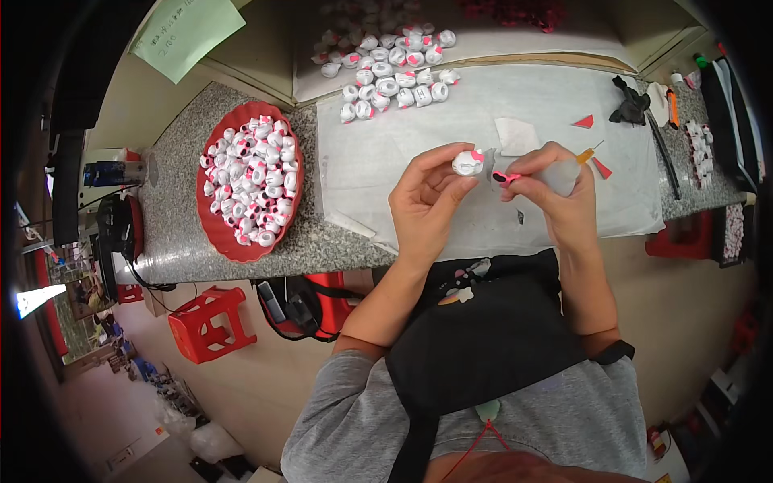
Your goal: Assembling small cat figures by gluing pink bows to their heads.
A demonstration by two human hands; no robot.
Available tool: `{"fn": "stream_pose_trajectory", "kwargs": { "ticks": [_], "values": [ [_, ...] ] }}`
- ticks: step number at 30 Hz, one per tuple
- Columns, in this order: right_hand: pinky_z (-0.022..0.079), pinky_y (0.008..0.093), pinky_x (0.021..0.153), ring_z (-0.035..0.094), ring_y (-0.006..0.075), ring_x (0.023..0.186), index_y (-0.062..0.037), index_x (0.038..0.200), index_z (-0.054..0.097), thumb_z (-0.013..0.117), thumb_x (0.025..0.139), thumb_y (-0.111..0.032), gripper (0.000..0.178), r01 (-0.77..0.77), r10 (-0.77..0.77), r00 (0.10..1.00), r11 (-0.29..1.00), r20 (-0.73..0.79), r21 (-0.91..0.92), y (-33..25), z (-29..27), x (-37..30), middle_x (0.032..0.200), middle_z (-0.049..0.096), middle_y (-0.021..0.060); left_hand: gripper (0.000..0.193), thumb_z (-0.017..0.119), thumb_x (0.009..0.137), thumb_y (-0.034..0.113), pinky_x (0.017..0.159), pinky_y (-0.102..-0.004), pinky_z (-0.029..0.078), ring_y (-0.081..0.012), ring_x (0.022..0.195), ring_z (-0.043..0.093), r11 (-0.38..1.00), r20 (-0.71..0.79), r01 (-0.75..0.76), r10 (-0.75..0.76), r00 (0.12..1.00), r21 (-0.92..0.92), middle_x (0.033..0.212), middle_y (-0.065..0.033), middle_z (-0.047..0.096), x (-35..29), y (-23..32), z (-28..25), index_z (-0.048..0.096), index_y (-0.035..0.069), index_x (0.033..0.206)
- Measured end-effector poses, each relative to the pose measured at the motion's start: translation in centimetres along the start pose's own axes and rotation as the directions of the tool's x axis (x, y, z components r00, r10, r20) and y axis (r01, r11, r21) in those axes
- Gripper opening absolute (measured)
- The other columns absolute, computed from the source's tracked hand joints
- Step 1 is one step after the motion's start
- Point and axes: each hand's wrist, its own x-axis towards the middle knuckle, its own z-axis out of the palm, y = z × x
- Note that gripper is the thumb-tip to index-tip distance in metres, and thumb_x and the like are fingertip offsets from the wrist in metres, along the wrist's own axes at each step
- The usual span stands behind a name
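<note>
A worker at a speckled stone counter (165, 193) brings two small parts close together, one in each hand, to the right of a scalloped red dish (252, 254). The left hand (428, 197) pinches a round white figure (465, 164) with a pink accent between thumb and fingertips, its other fingers loosely curled. The right hand (568, 213) is closed further: thumb and forefinger grip a small pink-and-black piece (505, 177), while the palm and remaining fingers cradle a translucent bottle (561, 175) whose needle tip points away from the dish. Both parts are held above a pale sheet (354, 169) spread to the dish's right.

The work appears mid-cycle, with this pair apart and seemingly not yet joined. Heaped in the dish are many white-and-pink pieces (250, 177); beyond it and to its right, loose rows of similar figures (394, 76) sit on the sheet, suggesting a batch well under way. Which group is finished and which waits cannot be told at this size, so the share remaining is unclear. Farther right of the dish lie a white paper square (517, 137) and red scraps (584, 121).
</note>
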Motion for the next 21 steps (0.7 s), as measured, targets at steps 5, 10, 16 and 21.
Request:
{"fn": "stream_pose_trajectory", "kwargs": {
  "ticks": [5, 10, 16, 21],
  "values": [
    [0.043, 0.0252, 0.051, 0.051, 0.0161, 0.056, 0.0024, 0.071, 0.05, 0.057, 0.065, 0.004, 0.01, -0.013, 0.014, 1.0, 0.999, -0.02, 0.041, 0.5, 0.5, -0.4, 0.067, 0.053, 0.0109, 0.03, 0.053, 0.068, -0.009, 0.07, -0.0238, 0.044, -0.0173, 0.086, 0.051, 0.92, 0.102, -0.204, 0.18, 0.978, 0.335, 0.098, -0.0154, 0.05, -0.2, 0.4, -0.2, 0.048, -0.002, 0.098],
    [0.041, 0.0232, 0.05, 0.05, 0.0138, 0.056, 0.0018, 0.071, 0.05, 0.057, 0.066, 0.003, 0.009, -0.049, 0.049, 0.999, 0.999, 0.006, 0.006, 0.9, 0.7, -0.3, 0.068, 0.052, 0.0095, 0.03, 0.052, 0.066, -0.011, 0.071, -0.0247, 0.043, -0.018, 0.088, 0.051, 0.852, 0.185, -0.256, 0.191, 0.964, 0.457, 0.097, -0.0153, 0.051, -0.2, 0.9, 0.0, 0.05, -0.002, 0.095],
    [0.04, 0.0202, 0.049, 0.049, 0.011, 0.057, 0.001, 0.072, 0.049, 0.058, 0.067, 0.001, 0.011, -0.047, 0.044, 0.997, 0.998, -0.061, -0.037, 1.4, 1.1, -0.6, 0.07, 0.052, 0.0082, 0.031, 0.052, 0.067, -0.009, 0.073, -0.0248, 0.042, -0.0181, 0.088, 0.05, 0.891, 0.21, -0.224, 0.15, 0.966, 0.395, 0.099, -0.0165, 0.05, -0.4, 1.0, -0.3, 0.048, -0.003, 0.097],
    [0.038, 0.0198, 0.05, 0.046, 0.0072, 0.056, -0.0007, 0.074, 0.05, 0.062, 0.064, 0.0, 0.016, -0.007, -0.014, 0.992, 0.987, -0.127, -0.159, 1.8, 1.1, -0.5, 0.062, 0.05, 0.003, 0.028, 0.054, 0.07, -0.004, 0.075, -0.0253, 0.041, -0.0173, 0.087, 0.051, 0.993, 0.11, 0.031, -0.043, 0.993, 0.111, 0.1, -0.0177, 0.05, -0.6, 1.4, -0.3, 0.047, -0.004, 0.097]
  ]
}}
